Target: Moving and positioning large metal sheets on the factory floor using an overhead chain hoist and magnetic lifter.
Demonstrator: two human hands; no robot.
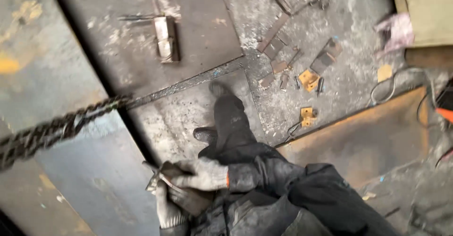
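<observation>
Holding a small metal piece (158, 175) low near the knees, both gloved hands close on it: the right hand (205, 174) from above, the left hand (167, 210) from below. Left of this grip, a heavy chain (52, 130) stretches across grey steel plates (94, 170).

hands: left hand (167, 211) and right hand (203, 174) in grimy grey knit work gloves, palms darkened | cuff: thin orange edge at right glove wrist | sleeves: dark, soot-dusted jacket, creased | legs: dark soiled work trousers | feet: black boots, possibly steel-toed, blurred
</observation>
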